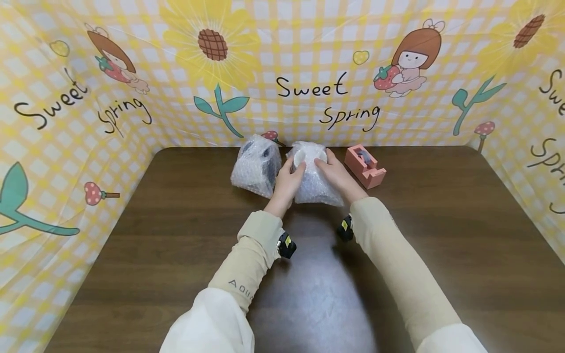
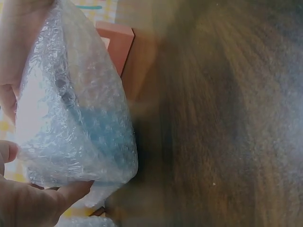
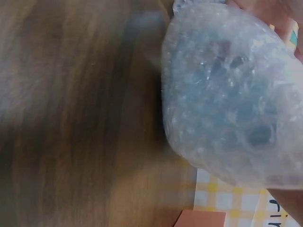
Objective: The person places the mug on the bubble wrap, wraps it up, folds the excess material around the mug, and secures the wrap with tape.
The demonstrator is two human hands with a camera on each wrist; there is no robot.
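Note:
A bubble-wrapped bundle is held between both hands near the back of the table. Something bluish shows through the wrap in both wrist views, its kind obscured. On the bundle's left side, the left hand grips it, thumb toward the top and fingers along the side. From the other side the right hand grips it, its thumb over the upper face. In the left wrist view, the left hand's fingers curl against the lower side of the wrap. Pale round shapes show near the top of the bundle.
Another bubble-wrapped package with dark contents stands just left of the left hand. A pink tape dispenser sits to the right of the right hand. Behind the brown wooden table hangs a yellow checked cloth that also covers the sides.

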